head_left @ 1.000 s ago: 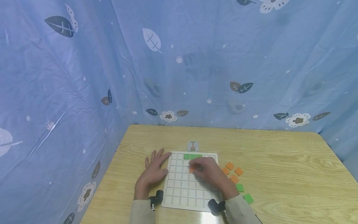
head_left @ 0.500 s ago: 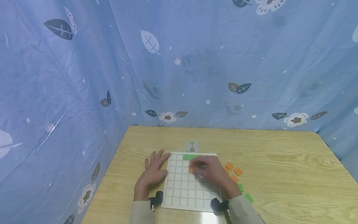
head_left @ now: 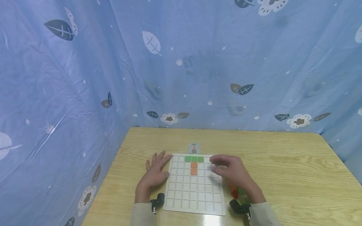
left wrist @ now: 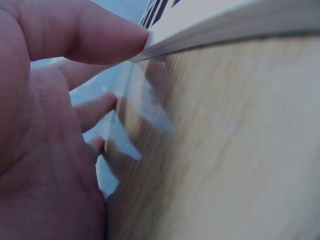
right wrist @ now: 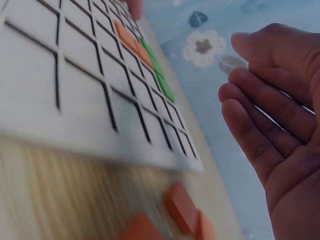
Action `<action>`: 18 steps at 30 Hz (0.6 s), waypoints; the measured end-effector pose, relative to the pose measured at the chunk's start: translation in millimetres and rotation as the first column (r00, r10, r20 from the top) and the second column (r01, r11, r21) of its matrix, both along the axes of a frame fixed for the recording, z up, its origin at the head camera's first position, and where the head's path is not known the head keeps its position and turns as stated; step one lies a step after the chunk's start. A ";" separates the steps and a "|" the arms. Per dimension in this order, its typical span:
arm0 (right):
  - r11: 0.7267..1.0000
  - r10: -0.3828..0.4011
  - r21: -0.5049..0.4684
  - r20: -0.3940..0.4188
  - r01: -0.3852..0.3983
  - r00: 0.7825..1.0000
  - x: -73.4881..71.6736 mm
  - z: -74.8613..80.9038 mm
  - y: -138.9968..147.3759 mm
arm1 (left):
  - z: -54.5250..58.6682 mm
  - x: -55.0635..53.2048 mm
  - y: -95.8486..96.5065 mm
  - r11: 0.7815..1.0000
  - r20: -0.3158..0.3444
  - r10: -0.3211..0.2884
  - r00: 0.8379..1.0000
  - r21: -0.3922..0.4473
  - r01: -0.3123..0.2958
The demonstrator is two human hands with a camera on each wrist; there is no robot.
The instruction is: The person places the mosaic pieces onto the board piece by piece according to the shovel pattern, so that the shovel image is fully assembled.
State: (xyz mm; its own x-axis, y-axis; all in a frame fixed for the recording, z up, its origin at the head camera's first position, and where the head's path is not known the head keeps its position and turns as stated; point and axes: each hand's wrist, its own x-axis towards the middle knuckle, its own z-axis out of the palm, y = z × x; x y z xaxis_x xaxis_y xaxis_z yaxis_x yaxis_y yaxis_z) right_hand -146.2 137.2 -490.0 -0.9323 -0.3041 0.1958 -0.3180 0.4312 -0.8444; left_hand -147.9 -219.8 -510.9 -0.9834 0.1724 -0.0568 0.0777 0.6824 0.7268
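Observation:
A white gridded board (head_left: 181,188) lies on the table, with three green tiles (head_left: 194,159) in its far row and two orange tiles (head_left: 194,168) in a column below the middle one. At its left edge my left hand (head_left: 152,175) rests with fingers spread; in the left wrist view the thumb (left wrist: 100,35) touches the board's side (left wrist: 240,37). My right hand (head_left: 234,172) hovers over the board's right edge, fingers loosely bent and nothing between them. Loose orange tiles (right wrist: 182,207) lie below it in the right wrist view, partly hidden by the hand in the head view.
Behind the board lies a small pattern card (head_left: 194,148). Loose green tiles (head_left: 242,198) are near the right wrist. A blue patterned curtain (head_left: 181,72) stands along the back and left of the wooden table (head_left: 288,169).
My right hand has let go of an orange tile on the board and moved right, towards the loose tiles, uncovering two orange tiles in the column. The left hand has stayed put.

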 end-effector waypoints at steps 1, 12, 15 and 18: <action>1.000 0.000 -0.007 0.001 0.000 1.000 0.3 0.7 4.6 | -0.1 0.0 -0.1 1.000 0.000 0.001 1.000 0.000 -0.001; 0.996 0.060 -0.064 -0.003 -0.060 0.998 -1.3 1.1 50.4 | -1.8 1.1 -1.5 1.000 0.014 0.013 1.000 -0.007 -0.012; 0.998 0.062 -0.036 0.016 -0.061 0.998 -3.4 0.2 61.0 | -1.5 0.9 -1.3 1.000 0.012 0.013 1.000 -0.009 -0.013; 0.998 0.064 -0.003 0.053 -0.064 0.997 -4.9 -0.4 70.8 | -1.3 0.9 -0.6 1.000 -0.002 0.008 1.000 -0.011 -0.008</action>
State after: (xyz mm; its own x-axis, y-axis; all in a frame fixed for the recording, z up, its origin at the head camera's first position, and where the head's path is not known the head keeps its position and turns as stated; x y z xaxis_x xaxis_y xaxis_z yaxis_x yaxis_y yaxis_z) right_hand -151.1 208.0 -490.3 -0.9198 -0.3636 0.1473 -0.3002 0.4104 -0.8611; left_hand -147.0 -220.4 -512.1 -0.9849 0.1636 -0.0568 0.0733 0.6910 0.7191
